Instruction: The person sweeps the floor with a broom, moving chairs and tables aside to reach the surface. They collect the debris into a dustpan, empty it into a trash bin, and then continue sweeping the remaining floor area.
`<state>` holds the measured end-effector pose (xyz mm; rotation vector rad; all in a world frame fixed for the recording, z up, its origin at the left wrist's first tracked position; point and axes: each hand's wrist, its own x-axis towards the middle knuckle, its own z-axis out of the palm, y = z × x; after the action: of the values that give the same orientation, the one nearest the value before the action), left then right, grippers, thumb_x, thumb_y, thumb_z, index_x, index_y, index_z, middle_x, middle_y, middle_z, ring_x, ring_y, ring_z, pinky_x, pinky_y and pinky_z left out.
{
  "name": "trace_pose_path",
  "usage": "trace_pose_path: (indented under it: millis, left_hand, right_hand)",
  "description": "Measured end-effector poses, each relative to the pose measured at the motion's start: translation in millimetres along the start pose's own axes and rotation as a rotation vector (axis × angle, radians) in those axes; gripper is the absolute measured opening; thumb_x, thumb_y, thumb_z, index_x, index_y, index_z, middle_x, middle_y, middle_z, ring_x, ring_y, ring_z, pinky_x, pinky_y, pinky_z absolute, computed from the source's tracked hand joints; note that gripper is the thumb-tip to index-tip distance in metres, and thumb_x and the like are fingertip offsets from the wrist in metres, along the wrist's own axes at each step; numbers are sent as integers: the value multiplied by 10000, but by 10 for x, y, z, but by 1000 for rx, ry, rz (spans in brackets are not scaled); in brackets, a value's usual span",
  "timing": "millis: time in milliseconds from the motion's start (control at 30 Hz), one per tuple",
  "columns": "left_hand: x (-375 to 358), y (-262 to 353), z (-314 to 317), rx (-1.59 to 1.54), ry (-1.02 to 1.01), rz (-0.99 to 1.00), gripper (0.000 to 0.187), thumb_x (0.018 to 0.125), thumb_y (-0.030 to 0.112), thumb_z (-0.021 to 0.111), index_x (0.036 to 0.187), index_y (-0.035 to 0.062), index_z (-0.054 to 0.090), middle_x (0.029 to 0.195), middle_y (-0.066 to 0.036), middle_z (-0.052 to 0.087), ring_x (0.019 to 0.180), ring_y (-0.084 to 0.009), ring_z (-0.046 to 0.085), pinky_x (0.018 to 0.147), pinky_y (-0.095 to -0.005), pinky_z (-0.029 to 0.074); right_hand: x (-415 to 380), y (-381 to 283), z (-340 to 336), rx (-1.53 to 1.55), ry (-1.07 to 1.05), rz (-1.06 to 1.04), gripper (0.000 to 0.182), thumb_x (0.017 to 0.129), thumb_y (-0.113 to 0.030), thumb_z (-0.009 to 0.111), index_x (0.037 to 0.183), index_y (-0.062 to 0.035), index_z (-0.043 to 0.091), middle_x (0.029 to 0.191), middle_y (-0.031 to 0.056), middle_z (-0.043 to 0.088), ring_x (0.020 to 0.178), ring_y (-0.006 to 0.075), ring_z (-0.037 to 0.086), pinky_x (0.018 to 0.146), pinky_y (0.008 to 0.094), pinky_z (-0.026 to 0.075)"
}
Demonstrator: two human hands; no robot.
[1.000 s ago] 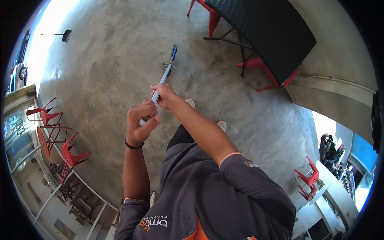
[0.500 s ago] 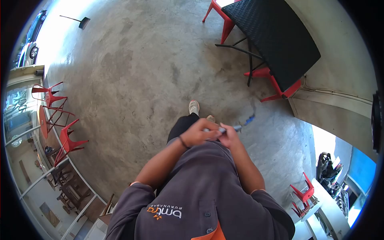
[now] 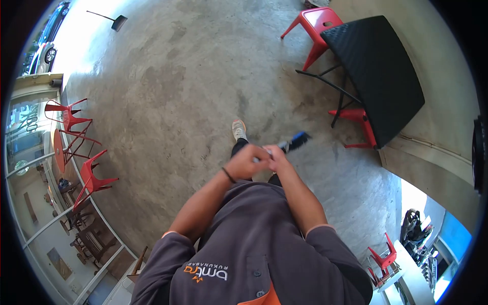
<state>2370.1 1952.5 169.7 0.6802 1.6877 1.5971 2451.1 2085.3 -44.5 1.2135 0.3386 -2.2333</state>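
My left hand (image 3: 248, 161), with a dark band at the wrist, is closed around the near end of a grey broom handle. A short way along the same handle, my right hand (image 3: 276, 156) grips it too, close beside the left. The broom (image 3: 298, 138) has a blue and black bristle head that points away to the right, over the concrete floor (image 3: 168, 112). Its handle looks foreshortened, and the fingers cover much of it. One light shoe (image 3: 239, 130) shows just ahead of my hands.
A black table (image 3: 378, 76) with folding legs stands right by the wall, with red stools (image 3: 317, 25) at it. Red chairs (image 3: 94, 175) and a small round table (image 3: 58, 150) line the glass front at left. A long-handled dustpan (image 3: 119, 23) is far left.
The broom head has swung up and to the left, and both hands have shifted slightly up and left with it. The view has moved, and a different step of the feet shows.
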Motion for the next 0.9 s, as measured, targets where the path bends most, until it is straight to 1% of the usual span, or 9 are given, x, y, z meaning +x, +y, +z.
trace_pose_path:
  millis: [67,100,167,300,433,567,700,800,900]
  left_hand:
    - [-17,246,-719,97,77,-68,192,737,94,591,612,-15,495,576,-81,464,550,-188,412,568,-331,346]
    - [-6,335,-990,134,131,-56,219,730,92,596,584,-1,462,560,-66,432,537,-183,378,560,-330,325]
    - [92,512,-1398,330,157,30,220,722,88,592,574,12,449,550,-63,417,530,-187,367,566,-330,315]
    - [257,673,-2007,524,182,159,248,717,150,590,562,29,440,523,-52,373,530,-192,375,571,-333,303]
    - [196,1243,-2414,378,195,247,292,681,232,626,540,37,459,525,-54,437,527,-212,440,620,-309,350]
    - [364,1324,-2428,94,104,324,338,732,252,608,519,29,467,513,-43,473,492,-203,442,612,-317,349]
    - [835,923,-2170,-138,-52,164,324,769,202,593,541,0,482,521,-45,495,508,-176,453,617,-319,352]
    - [1349,453,-1730,-213,-276,1,326,826,175,563,579,-31,509,549,-55,528,529,-149,465,599,-314,359]
    - [1815,36,-1158,-217,-474,-126,350,886,209,500,660,-51,558,578,-82,506,540,-156,478,601,-300,391]
  right_hand:
    - [542,-70,901,-33,-59,-1,63,823,-106,509,796,-54,486,730,56,524,694,198,543,657,386,474]
    - [788,-126,1278,-35,-105,26,91,827,-104,511,761,-73,457,673,37,491,635,173,512,608,337,450]
    - [982,-344,2080,-163,-291,-20,137,827,-94,537,729,-84,442,615,24,464,562,152,476,548,311,418]
    - [1292,-488,3223,-128,-261,-125,172,809,-70,591,708,-84,452,591,21,460,512,145,468,482,283,401]
    - [625,-530,3911,-152,-175,-196,145,820,-114,596,735,-86,482,608,23,477,537,159,495,515,304,439]
    - [304,-594,3553,-68,-163,-223,167,839,-143,610,756,-86,477,660,28,489,600,155,508,589,340,462]
    - [274,-755,2537,147,106,-285,178,833,-152,591,701,-103,482,659,36,484,606,176,507,552,343,433]
    - [61,-989,1648,287,218,-337,137,833,-134,574,878,-44,482,733,68,508,664,199,531,565,315,435]
    - [-53,-1192,750,419,351,-399,107,822,-119,566,851,-52,488,735,54,501,662,173,529,568,313,440]
